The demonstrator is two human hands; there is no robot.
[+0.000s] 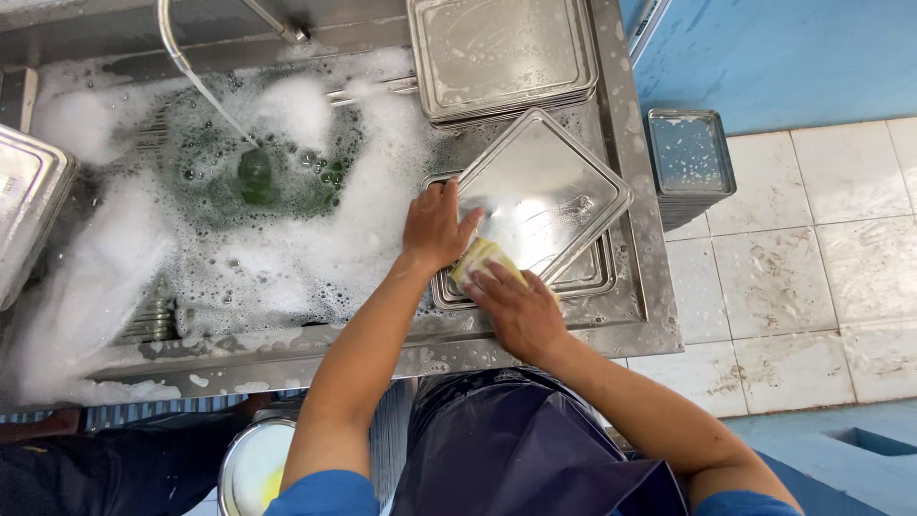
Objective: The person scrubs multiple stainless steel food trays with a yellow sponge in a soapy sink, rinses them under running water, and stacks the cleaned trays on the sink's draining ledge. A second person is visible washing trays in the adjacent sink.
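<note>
My left hand (437, 225) grips the near-left edge of a square steel tray (559, 186), holding it tilted over a stack of similar trays (597, 277) at the sink's right end. My right hand (516, 308) presses a yellow sponge (480, 258) against the tray's lower edge. The tray is wet and soapy.
The steel sink (630, 330) is full of white foam, with water running from a curved tap (177, 43). More trays are stacked at the back (501, 53), on the floor to the right (690, 153) and at the far left (29, 205). A round bowl (253, 468) sits below by my apron.
</note>
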